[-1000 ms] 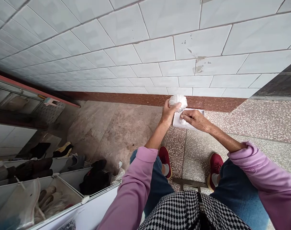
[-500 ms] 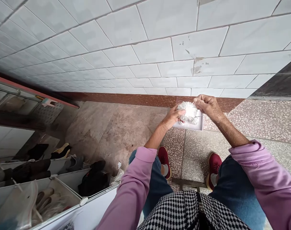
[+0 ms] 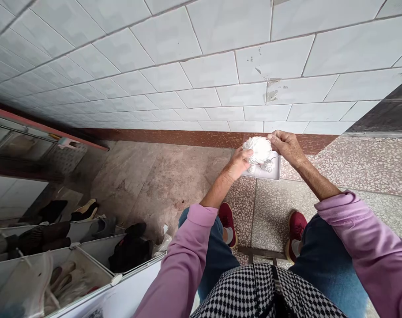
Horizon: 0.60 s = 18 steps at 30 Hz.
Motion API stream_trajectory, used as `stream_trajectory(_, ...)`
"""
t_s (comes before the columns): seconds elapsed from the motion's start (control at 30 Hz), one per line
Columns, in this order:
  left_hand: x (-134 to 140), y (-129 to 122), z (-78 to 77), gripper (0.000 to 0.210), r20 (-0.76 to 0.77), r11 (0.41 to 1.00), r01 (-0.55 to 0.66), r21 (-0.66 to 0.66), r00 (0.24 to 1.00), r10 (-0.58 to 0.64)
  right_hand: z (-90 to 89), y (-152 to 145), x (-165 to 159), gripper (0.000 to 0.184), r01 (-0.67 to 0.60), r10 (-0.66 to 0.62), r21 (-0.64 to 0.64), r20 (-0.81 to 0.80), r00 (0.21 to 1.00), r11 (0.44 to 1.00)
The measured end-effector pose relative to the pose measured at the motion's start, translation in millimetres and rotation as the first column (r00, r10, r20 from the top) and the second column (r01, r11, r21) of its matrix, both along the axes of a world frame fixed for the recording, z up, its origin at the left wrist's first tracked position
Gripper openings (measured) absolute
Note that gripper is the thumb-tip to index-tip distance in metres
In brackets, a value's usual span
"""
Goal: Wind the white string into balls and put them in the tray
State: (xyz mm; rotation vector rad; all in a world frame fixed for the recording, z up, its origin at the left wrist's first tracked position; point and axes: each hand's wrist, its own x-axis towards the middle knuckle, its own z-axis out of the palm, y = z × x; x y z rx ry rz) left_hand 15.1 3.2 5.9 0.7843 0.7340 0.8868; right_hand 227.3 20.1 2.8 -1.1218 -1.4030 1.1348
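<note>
Head view: left hand (image 3: pixel 238 165) gripping white ruffled bundle (image 3: pixel 259 150) by its left side. Right hand (image 3: pixel 287 146) at bundle's right edge, fingertips pinched closed, can't tell on what. Pale shallow tray (image 3: pixel 276 173) below fingers, right rim exposed. Brown skirting (image 3: pixel 187 138) close beyond; open floor (image 3: pixel 174 172) leftward. Dark patch (image 3: pixel 95 312), far lower left of fingers, too cut off to read.
</note>
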Motion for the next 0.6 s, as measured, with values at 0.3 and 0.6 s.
stream_trajectory(0.3,-3,12,-7.0,0.055,0.011,0.941,-0.337,0.032,0.941,0.337,-13.9,-22,-35,0.03,-0.249,0.232,-0.027,0.475,0.849,0.968)
stream_trajectory(0.6,-9,19,-22.1,0.078,-0.281,0.911,-0.307,0.274,0.881,0.381,29.0,-34,-23,0.055,-0.395,0.369,0.069,0.238,0.898,0.916)
